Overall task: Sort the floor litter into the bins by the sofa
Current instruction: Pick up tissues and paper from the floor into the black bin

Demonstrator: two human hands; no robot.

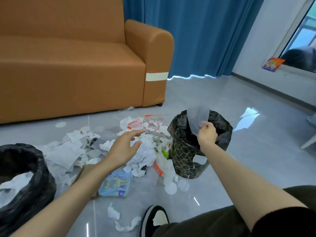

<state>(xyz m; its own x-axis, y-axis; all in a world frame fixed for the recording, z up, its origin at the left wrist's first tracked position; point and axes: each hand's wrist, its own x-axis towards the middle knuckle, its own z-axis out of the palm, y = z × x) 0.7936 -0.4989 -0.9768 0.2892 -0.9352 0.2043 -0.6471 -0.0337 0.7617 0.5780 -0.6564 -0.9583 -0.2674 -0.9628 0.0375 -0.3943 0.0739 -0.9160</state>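
Observation:
A heap of litter (95,151) covers the grey floor in front of the sofa: crumpled tissues, white plastic bags, wrappers and a blue wet-wipe pack (115,184). My right hand (207,133) pinches a clear plastic sheet (196,117) and holds it upright over the mouth of the black bin with a gold net pattern (186,161), lined with a black bag. My left hand (124,147) hovers open above the white plastic in the middle of the heap, holding nothing. A second black-lined bin (25,182) at the near left holds white tissues.
The orange sofa (77,65) stands behind the heap, with blue curtains (196,36) to its right. Crumpled tissues (119,221) lie beside my shoe (153,218) at the bottom. A colourful packet (272,64) and a dark bag sit on the far right ledge.

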